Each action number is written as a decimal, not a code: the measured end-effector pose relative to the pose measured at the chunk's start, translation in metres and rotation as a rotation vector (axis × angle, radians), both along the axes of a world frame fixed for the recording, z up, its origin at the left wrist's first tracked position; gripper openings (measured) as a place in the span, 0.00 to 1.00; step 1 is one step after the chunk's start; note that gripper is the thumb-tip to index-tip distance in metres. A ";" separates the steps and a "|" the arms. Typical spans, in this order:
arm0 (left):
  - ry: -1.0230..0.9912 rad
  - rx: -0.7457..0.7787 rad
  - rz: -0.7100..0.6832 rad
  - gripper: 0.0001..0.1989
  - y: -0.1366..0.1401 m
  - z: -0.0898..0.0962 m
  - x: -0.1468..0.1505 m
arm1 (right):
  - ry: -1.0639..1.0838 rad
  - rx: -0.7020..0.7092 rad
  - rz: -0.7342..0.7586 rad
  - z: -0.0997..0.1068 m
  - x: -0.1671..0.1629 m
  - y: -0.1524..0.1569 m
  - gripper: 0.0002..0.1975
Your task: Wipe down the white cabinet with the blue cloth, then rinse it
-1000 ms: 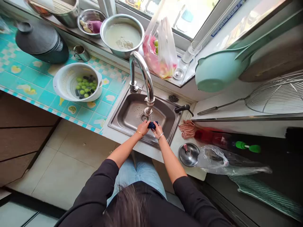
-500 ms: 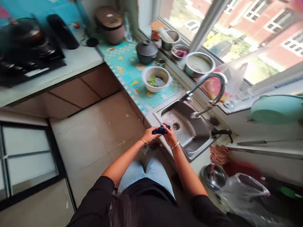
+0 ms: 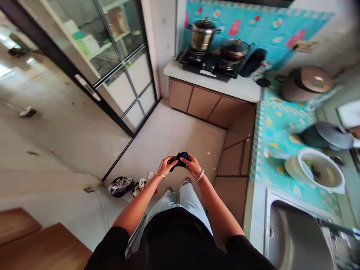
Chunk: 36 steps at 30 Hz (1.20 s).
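A small, bunched dark navy cloth (image 3: 180, 158) is held up in front of my body, above the floor. On its left side my left hand (image 3: 165, 165) grips it, with a gold bracelet at the wrist. My right hand (image 3: 194, 167) pinches the other side, thumb on top, a silver bangle on that wrist. The cloth's exact kind cannot be made out. Both hands are well apart from the counter and the sink (image 3: 298, 236) at my right.
Two waste bins (image 3: 120, 186) stand on the floor at left, below the black-framed glass door (image 3: 123, 63). A stove (image 3: 208, 69) with pots is at the back. The right counter bears a rice cooker (image 3: 308, 84), a dark lidded pot (image 3: 323, 135) and a white bowl (image 3: 295, 168).
My view and body have turned left, from the sink and window towards the door and floor. The cloth has moved along in both hands and looks more spread.
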State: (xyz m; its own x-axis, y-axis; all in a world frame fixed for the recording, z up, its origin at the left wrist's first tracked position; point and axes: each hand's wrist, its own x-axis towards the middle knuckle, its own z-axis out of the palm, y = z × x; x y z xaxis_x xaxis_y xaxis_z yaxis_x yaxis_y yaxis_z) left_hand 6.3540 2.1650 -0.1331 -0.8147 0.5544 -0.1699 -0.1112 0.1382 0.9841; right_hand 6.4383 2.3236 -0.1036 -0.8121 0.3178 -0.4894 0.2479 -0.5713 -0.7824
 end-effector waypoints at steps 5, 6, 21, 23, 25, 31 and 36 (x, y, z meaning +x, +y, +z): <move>-0.008 0.104 0.454 0.25 -0.070 -0.006 -0.049 | -0.004 0.020 0.270 0.004 -0.090 -0.055 0.33; 0.000 0.122 0.538 0.25 -0.080 -0.006 -0.059 | -0.011 0.022 0.327 0.003 -0.107 -0.063 0.32; 0.056 0.191 1.237 0.20 -0.232 -0.002 -0.213 | 0.154 0.282 0.939 -0.001 -0.367 -0.242 0.24; 0.058 0.188 1.366 0.23 -0.269 -0.007 -0.236 | 0.199 0.365 0.960 -0.005 -0.406 -0.273 0.23; 0.057 0.183 1.496 0.26 -0.312 -0.012 -0.265 | 0.245 0.451 0.950 -0.008 -0.450 -0.304 0.21; 0.052 0.086 1.796 0.25 -0.461 -0.017 -0.382 | 0.333 0.583 0.924 -0.004 -0.605 -0.420 0.19; 0.064 -0.072 1.888 0.22 -0.585 0.005 -0.486 | 0.308 0.499 1.011 0.011 -0.718 -0.547 0.21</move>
State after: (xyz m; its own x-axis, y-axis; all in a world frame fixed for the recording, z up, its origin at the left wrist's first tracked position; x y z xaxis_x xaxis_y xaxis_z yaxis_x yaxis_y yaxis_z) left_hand 5.8680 1.5798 -0.1282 -0.2694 -0.9580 -0.0980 -0.1146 -0.0692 0.9910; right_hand 5.7204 1.7765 -0.0930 -0.8678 -0.4401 -0.2307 0.1744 0.1650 -0.9708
